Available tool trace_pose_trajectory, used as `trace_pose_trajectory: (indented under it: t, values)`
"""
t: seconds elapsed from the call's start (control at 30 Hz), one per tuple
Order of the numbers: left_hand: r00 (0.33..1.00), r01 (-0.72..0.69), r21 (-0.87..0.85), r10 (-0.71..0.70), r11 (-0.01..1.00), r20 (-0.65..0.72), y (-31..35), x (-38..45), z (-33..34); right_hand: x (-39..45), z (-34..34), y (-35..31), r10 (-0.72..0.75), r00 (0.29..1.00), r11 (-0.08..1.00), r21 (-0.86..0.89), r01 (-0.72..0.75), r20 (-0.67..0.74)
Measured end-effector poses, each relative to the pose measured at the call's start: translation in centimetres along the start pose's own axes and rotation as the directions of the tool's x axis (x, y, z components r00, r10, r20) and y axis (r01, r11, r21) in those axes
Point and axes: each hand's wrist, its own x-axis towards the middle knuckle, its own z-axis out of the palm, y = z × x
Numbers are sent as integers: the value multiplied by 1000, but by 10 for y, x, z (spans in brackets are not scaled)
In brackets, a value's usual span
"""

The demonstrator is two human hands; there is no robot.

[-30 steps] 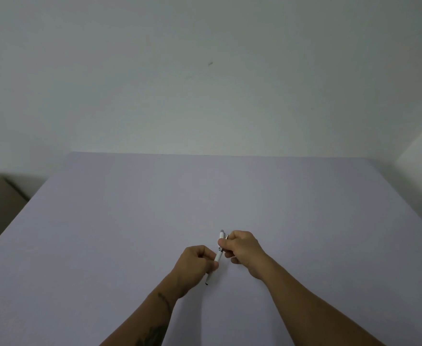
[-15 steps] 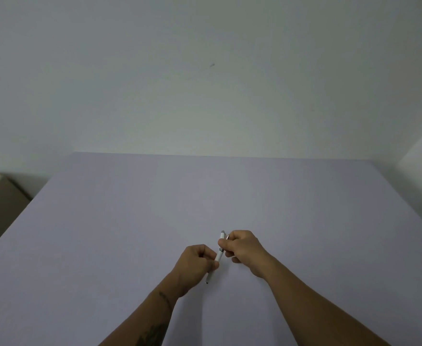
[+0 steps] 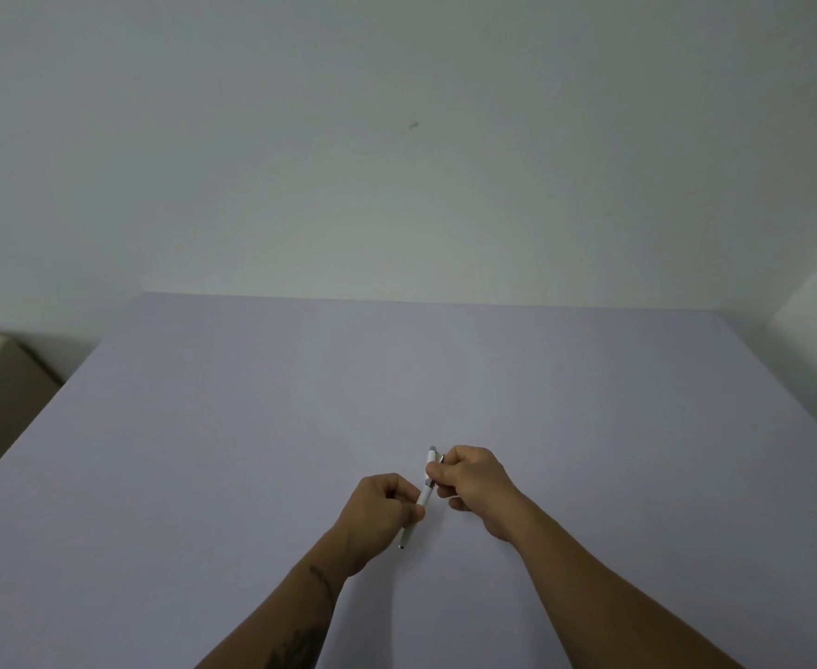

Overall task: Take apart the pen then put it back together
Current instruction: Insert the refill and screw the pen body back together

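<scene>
Pen: I see a slim white plastic pen with a grey end and metal clip (image 3: 424, 494), held just above the table, its tip toward 7 o'clock and its clip end toward 1 o'clock.
Left hand: my left hand (image 3: 376, 514) has its fingers curled round the lower barrel, tip poking out below.
Right hand: my right hand (image 3: 471, 478) pinches the upper part near the clip, at 2 o'clock from the left one.
Gap: the hands sit near each other, a short stretch of barrel showing between them.
Surface: a plain lavender table (image 3: 252, 427) under a pale wall (image 3: 397, 161).
</scene>
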Motion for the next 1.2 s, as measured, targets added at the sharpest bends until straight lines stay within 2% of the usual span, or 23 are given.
trace_pose_trajectory:
  t: [0.1,0.27,0.57,0.8,1.2]
  values:
    - [1000,-2,-1,2,1000,0,-1,-1,0,-2,0,1,-3,1000,1000,-9,3,1]
    - [1000,0,-6,0,1000,-10,-1,-1,-2,-3,-2,0,32,997,993,112,-40,76]
    - [1000,-12,-3,12,1000,5,1,0,1,-1,0,-1,3,1000,1000,26,-3,-5]
    - [1000,-15,-6,15,1000,-10,1,1,-1,-3,-5,-3,53,994,985,159,-68,98]
    - [999,-37,19,38,999,-13,0,-1,-1,1,0,-1,-14,1000,999,46,14,2]
